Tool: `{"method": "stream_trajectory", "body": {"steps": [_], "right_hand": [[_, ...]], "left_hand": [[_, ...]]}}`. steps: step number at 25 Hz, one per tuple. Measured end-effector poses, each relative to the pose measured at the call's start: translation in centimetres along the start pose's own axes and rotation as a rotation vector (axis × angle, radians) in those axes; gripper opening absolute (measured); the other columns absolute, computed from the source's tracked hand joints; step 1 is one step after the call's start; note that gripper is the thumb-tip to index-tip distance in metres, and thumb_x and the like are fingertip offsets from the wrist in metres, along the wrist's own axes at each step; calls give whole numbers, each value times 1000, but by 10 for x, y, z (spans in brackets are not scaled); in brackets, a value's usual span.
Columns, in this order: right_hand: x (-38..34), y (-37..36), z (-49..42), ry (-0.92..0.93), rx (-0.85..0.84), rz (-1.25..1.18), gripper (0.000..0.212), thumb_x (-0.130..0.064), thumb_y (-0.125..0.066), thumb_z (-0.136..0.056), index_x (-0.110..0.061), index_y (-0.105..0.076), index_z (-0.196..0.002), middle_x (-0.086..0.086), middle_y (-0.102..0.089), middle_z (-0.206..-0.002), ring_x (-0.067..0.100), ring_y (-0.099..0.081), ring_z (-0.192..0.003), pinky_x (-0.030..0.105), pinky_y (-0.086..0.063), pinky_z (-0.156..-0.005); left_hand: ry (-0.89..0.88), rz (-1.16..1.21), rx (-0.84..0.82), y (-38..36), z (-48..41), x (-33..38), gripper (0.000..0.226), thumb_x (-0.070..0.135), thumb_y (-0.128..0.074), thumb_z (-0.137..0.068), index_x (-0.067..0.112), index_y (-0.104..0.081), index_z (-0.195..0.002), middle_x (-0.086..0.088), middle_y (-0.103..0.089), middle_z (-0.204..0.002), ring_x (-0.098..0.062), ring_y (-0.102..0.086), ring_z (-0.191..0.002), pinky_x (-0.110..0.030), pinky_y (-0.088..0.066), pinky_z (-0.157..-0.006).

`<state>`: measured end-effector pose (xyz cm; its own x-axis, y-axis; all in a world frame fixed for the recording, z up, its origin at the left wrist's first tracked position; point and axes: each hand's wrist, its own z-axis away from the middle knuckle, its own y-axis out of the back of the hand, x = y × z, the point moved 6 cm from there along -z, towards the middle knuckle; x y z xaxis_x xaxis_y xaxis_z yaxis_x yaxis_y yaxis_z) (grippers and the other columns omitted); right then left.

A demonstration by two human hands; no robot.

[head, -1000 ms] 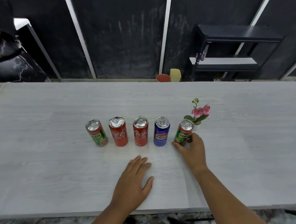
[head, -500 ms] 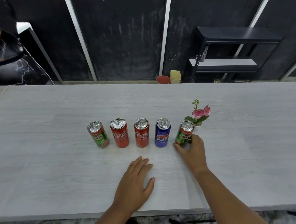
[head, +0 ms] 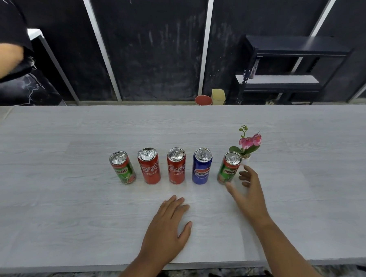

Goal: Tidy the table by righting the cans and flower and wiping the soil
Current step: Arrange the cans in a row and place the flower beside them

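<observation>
Several cans stand upright in a row on the pale wooden table (head: 68,206): a green Milo can (head: 123,167), two red Coca-Cola cans (head: 149,165) (head: 176,165), a blue Pepsi can (head: 202,166) and a second Milo can (head: 229,168). Behind that last can a small pink flower (head: 249,143) stands upright in its white pot. My right hand (head: 249,190) hovers just right of the second Milo can, fingers spread, holding nothing. My left hand (head: 166,228) rests flat on the table in front of the row. No soil shows on the table.
Another person's arm and black sleeve (head: 6,50) are at the far left edge. Beyond the table's far edge sit a red bowl (head: 203,100) and a yellow cup (head: 218,96), with a black shelf unit (head: 287,67) against the dark wall.
My right hand has let go of the right-hand Milo can and drawn back slightly, fingers spreading. The left hand stays flat on the table.
</observation>
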<state>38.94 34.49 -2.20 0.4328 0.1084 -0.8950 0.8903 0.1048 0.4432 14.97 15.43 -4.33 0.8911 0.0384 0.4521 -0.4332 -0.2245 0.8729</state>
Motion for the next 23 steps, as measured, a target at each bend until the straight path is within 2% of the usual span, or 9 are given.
{"method": "stream_trajectory", "body": {"steps": [2,4,7,11,12,14,16,19,23], "right_hand": [[11,18,7,-33,104,-84,48,-41,-70,-86,-48,-55,-131,-17,-64,-127,4,-63,-116,32,-54,-99],[19,28,5,-101,170,-68,37,-28,-66,-88,-50,-61,-117,-15,-69,-121,4,-66,-107,35,-57,-95],[16,33,-24,-110,208,28,37,-25,-77,-92,-39,-65,-123,-9,-69,-121,7,-64,-102,39,-57,-94],[11,31,-77,-160,180,147,77,-51,-90,-78,-19,-61,-142,-2,-65,-126,21,-60,-113,44,-53,-100],[10,28,-87,-158,172,201,76,-54,-90,-76,-18,-64,-138,0,-66,-124,24,-59,-115,46,-51,-99],[7,24,-97,-128,189,287,52,-57,-82,-77,-21,-70,-113,-1,-68,-109,29,-58,-109,46,-49,-91],[7,23,-97,-83,224,251,32,-52,-74,-80,-24,-64,-91,-1,-67,-93,33,-59,-98,46,-49,-81],[10,32,-85,-63,260,83,20,-37,-81,-84,-27,-66,-91,-1,-66,-93,29,-60,-95,47,-53,-80],[15,50,-45,-101,309,-15,21,-37,-84,-83,-38,-64,-91,-8,-62,-98,15,-62,-92,36,-53,-79]], "left_hand": [[3,-2,-7,-2,0,-1,50,59,-49,-106,38,-55,-151,21,-43,-166,0,-20,-162,-30,-20,-134],[8,-5,-13,-4,-1,-3,51,61,-48,-106,39,-54,-152,23,-42,-166,1,-20,-162,-30,-20,-134],[0,-1,-9,-4,-1,-4,51,61,-48,-106,38,-56,-151,22,-43,-165,0,-22,-162,-33,-24,-134],[-5,18,0,-5,-1,-3,50,59,-53,-104,37,-59,-149,21,-46,-163,-2,-27,-161,-36,-28,-132],[-6,22,-1,-4,-2,-3,50,58,-54,-104,36,-60,-148,21,-47,-163,-3,-27,-161,-36,-28,-132],[-8,27,3,-3,-2,-3,49,57,-57,-103,35,-60,-148,20,-48,-162,-3,-29,-160,-35,-28,-132],[-8,28,5,-3,-2,-2,49,56,-58,-103,35,-61,-147,20,-49,-161,-3,-30,-160,-35,-28,-132],[-4,32,5,-3,-2,-3,49,57,-57,-104,36,-60,-147,21,-48,-161,-3,-29,-160,-33,-26,-133],[5,23,-10,-3,-2,-4,50,60,-52,-105,38,-57,-149,23,-45,-163,-1,-25,-161,-32,-24,-133]]}}
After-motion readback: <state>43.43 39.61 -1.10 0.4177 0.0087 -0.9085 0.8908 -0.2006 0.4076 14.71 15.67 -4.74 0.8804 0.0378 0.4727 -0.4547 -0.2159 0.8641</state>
